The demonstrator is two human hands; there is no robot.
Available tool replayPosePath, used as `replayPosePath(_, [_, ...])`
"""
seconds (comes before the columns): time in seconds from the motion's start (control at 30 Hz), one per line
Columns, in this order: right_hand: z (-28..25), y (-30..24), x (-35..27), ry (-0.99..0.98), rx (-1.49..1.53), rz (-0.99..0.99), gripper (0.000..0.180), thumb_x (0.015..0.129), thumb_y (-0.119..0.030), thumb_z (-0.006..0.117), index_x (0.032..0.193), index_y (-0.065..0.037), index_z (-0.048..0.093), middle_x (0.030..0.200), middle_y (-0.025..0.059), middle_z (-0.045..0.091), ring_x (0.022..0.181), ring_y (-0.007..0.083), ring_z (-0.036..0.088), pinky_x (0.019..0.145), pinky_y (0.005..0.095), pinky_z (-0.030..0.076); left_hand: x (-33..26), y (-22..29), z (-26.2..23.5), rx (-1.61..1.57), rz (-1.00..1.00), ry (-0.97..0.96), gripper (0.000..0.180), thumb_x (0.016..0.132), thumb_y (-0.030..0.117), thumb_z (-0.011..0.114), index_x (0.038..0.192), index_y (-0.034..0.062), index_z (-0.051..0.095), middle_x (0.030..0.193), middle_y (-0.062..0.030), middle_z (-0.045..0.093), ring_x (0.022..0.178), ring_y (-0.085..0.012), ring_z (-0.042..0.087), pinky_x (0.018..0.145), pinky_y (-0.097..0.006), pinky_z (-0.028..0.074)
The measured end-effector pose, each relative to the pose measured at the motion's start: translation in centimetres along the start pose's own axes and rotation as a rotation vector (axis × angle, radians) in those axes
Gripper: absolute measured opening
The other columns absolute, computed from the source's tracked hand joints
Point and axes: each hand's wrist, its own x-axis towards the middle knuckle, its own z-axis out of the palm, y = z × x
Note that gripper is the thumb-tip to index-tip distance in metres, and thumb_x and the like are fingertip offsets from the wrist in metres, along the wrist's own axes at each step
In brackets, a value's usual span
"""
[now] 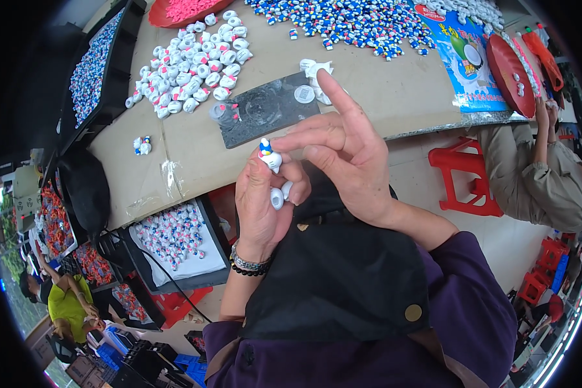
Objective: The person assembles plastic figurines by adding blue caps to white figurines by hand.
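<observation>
My left hand (260,205) holds a small white figurine with a blue and red top (268,155) between thumb and fingers, and a second white piece (278,197) is tucked lower in the same palm. My right hand (343,158) is just to the right of it, fingertips touching the figurine's top, with the index finger raised. Both hands hover over my lap and a black apron (336,278), near the front edge of a cardboard-covered table (194,152).
A pile of white pieces (194,68) and a dark flat plate (265,107) lie on the table. Painted pieces (349,22) spread across the back. A tray of finished figurines (174,236) sits at the lower left. Another person (543,171) sits at the right by a red stool (469,181).
</observation>
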Motion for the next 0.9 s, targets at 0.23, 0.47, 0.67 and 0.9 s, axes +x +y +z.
replayPosePath(0.23, [-0.2, -0.3, 0.4, 0.006, 0.045, 0.039, 0.072, 0.092, -0.001, 0.055, 0.146, 0.01, 0.009, 0.095, 0.0082, 0.071, 0.103, 0.0148, 0.058, 0.096, 0.0299, 0.043, 0.1, 0.3, 0.3, -0.279, -0.188, -0.085, 0.049, 0.102, 0.052, 0.023, 0.09, 0.01, 0.047, 0.061, -0.0013, 0.038, 0.053, -0.014, 0.037, 0.051, -0.029, 0.032])
replayPosePath(0.47, [-0.8, -0.3, 0.7, 0.035, 0.324, 0.244, 0.071, 0.09, 0.0, 0.056, 0.147, 0.007, 0.014, 0.093, 0.0122, 0.071, 0.095, 0.0107, 0.059, 0.081, 0.0247, 0.047, 0.0, 0.6, 0.3, -0.43, -0.257, -0.146, 0.051, 0.101, 0.053, 0.018, 0.082, 0.0126, 0.043, 0.058, 0.0006, 0.033, 0.049, -0.0138, 0.034, 0.048, -0.029, 0.028])
replayPosePath(0.67, [-0.8, 0.2, 1.0, 0.102, 0.198, 0.169, 0.046, 0.09, -0.004, 0.059, 0.134, 0.001, 0.047, 0.093, 0.0064, 0.067, 0.082, 0.0063, 0.057, 0.073, 0.0212, 0.046, 0.3, 0.2, 0.4, -0.459, -0.258, -0.135, 0.052, 0.102, 0.053, 0.016, 0.081, 0.0124, 0.042, 0.057, 0.0004, 0.031, 0.048, -0.0142, 0.033, 0.047, -0.028, 0.027])
replayPosePath(0.9, [-2.2, -0.5, 2.0, -0.171, -0.075, 0.233, 0.012, 0.091, -0.007, 0.062, 0.099, 0.002, 0.063, 0.087, 0.0008, 0.063, 0.078, 0.0032, 0.056, 0.067, 0.0193, 0.046, 0.0, -0.3, 0.4, 0.227, -0.007, -0.014, 0.046, 0.099, 0.051, 0.039, 0.091, 0.0067, 0.05, 0.065, -0.002, 0.05, 0.055, -0.0136, 0.046, 0.052, -0.026, 0.037])
